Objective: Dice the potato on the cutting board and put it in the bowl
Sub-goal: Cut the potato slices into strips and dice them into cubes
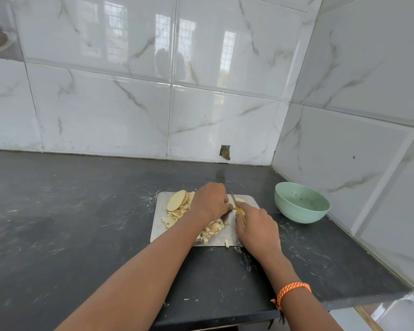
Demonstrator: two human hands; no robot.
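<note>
Partway through the dicing, by the look of it: a heap of small potato cubes (pixel 212 229) lying on the near half of the metal cutting board (pixel 232 234), a fan of uncut potato slices (pixel 177 200) waiting at its far left corner. Left hand (pixel 210 203) curled down over the piece being cut, right hand (pixel 255 226) gripping the yellow-handled knife (pixel 237 206) just beside it. Green bowl (pixel 301 203) off to the right of the board, holding no potato yet, so more dicing and the whole transfer seemingly left
</note>
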